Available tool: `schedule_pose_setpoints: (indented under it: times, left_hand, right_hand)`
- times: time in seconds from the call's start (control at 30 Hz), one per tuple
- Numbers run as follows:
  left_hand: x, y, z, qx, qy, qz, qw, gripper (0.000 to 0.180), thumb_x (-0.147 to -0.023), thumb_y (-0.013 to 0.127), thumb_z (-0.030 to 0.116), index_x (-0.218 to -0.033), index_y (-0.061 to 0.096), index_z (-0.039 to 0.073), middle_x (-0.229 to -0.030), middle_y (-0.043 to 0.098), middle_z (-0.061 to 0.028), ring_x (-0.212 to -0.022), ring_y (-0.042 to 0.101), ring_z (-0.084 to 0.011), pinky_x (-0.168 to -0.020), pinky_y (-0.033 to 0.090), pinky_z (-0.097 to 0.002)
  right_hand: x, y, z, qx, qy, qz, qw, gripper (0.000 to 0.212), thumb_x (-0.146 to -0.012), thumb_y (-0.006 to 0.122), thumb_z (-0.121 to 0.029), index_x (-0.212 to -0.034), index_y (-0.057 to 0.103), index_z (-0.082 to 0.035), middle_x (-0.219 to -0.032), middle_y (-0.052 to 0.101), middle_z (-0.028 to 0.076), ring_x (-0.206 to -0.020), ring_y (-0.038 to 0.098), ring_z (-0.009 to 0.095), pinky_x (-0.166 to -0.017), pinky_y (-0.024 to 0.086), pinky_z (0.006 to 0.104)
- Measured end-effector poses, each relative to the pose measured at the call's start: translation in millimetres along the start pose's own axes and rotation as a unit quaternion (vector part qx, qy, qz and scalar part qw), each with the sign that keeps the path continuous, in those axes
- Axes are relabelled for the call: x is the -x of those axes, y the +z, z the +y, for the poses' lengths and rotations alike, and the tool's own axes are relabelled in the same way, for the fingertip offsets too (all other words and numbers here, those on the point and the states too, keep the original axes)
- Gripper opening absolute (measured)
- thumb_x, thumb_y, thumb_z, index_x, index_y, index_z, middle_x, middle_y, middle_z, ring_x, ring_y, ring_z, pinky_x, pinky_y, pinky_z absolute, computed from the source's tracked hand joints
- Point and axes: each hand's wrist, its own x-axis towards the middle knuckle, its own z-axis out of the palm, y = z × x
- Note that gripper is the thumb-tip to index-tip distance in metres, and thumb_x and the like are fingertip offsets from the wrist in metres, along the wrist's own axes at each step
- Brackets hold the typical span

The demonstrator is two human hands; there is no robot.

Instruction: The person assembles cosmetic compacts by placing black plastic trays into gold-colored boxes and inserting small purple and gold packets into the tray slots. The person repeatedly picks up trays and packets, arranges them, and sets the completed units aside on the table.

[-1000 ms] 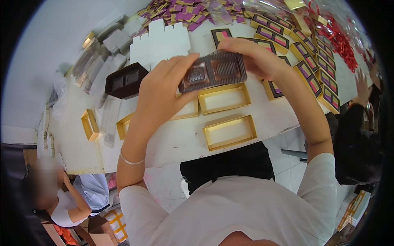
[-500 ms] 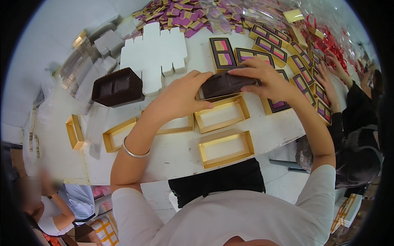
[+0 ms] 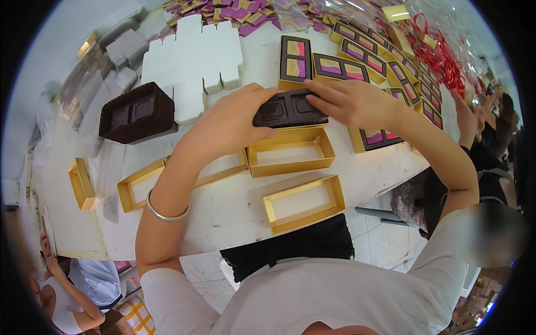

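Observation:
A dark brown plastic tray [image 3: 287,108] with two square hollows lies between my hands, and gold shows along its near edge. My left hand [image 3: 237,114] grips the tray's left end, fingers on the far side and thumb on the near side. The fingers of my right hand [image 3: 349,104] press together on the tray's right end; its thumb is hidden. Just below the tray is an empty gold box [image 3: 291,165]. Nearer me sits another empty gold box [image 3: 304,229]. To the left stands a stack of similar brown trays [image 3: 139,114].
Flat white box blanks [image 3: 190,61] lie at the back left. Gold boxes with filled trays [image 3: 363,58] crowd the right, near red ribbon [image 3: 438,58]. Purple and gold pieces [image 3: 240,15] are heaped at the far edge. A co-worker's hand [image 3: 468,120] is at the right.
The tray has tilted so its hollows now face up. My right fingers have moved from its far and near sides to its right end. The co-worker's hands at right have drawn away from the filled boxes.

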Motion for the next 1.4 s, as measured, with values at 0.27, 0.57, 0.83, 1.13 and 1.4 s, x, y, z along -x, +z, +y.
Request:
schedule_pose_setpoints:
  times: [0.27,0.57,0.83,1.13,1.4]
  left_hand:
    - [0,3,-4,-0.028,0.019,0.019,0.999,0.062,-0.074,0.075,0.015,-0.128,0.048,0.0,-0.115,0.055,-0.0139,-0.098,0.056,-0.0272,-0.085,0.047,-0.0339]
    - [5,2,0,-0.029,-0.003,0.025,0.999,0.058,-0.074,0.074,0.016,-0.124,0.05,-0.002,-0.113,0.055,-0.015,-0.099,0.056,-0.0314,-0.086,0.046,-0.0361]
    - [8,17,13,-0.128,0.004,0.101,0.987,0.046,-0.077,0.07,0.024,-0.114,0.057,0.001,-0.105,0.059,-0.0159,-0.098,0.058,-0.0323,-0.08,0.048,-0.041]
    - [18,36,20,-0.048,0.131,0.174,0.975,0.031,-0.081,0.068,0.024,-0.106,0.062,0.005,-0.1,0.062,-0.0153,-0.098,0.058,-0.0316,-0.086,0.043,-0.0438]
    - [16,35,18,-0.128,0.19,0.266,0.936,0.034,-0.078,0.069,0.023,-0.105,0.062,0.004,-0.102,0.061,-0.0157,-0.097,0.058,-0.0327,-0.082,0.046,-0.0416]
  right_hand:
    - [5,21,-12,-0.034,0.052,0.062,0.996,0.047,-0.075,0.059,-0.01,-0.119,0.054,0.007,-0.127,0.053,0.017,-0.108,0.055,0.026,-0.085,0.05,0.0321]
    - [-5,-5,-36,-0.203,0.105,-0.022,0.973,0.041,-0.085,0.051,-0.02,-0.114,0.056,0.008,-0.131,0.048,0.019,-0.121,0.044,0.031,-0.106,0.03,0.0425]
    - [-66,-38,-21,-0.26,0.128,0.237,0.927,0.031,-0.078,0.061,-0.003,-0.109,0.059,0.003,-0.114,0.059,0.016,-0.104,0.056,0.031,-0.087,0.046,0.0399]
    - [-233,-50,-39,-0.179,0.072,0.014,0.981,0.011,-0.08,0.062,-0.007,-0.076,0.061,0.003,-0.087,0.059,0.014,-0.088,0.058,0.033,-0.076,0.048,0.041]
    - [-231,-43,-32,-0.283,0.106,0.181,0.936,0.013,-0.083,0.062,-0.01,-0.078,0.06,0.002,-0.082,0.058,0.014,-0.085,0.057,0.032,-0.068,0.046,0.0391]
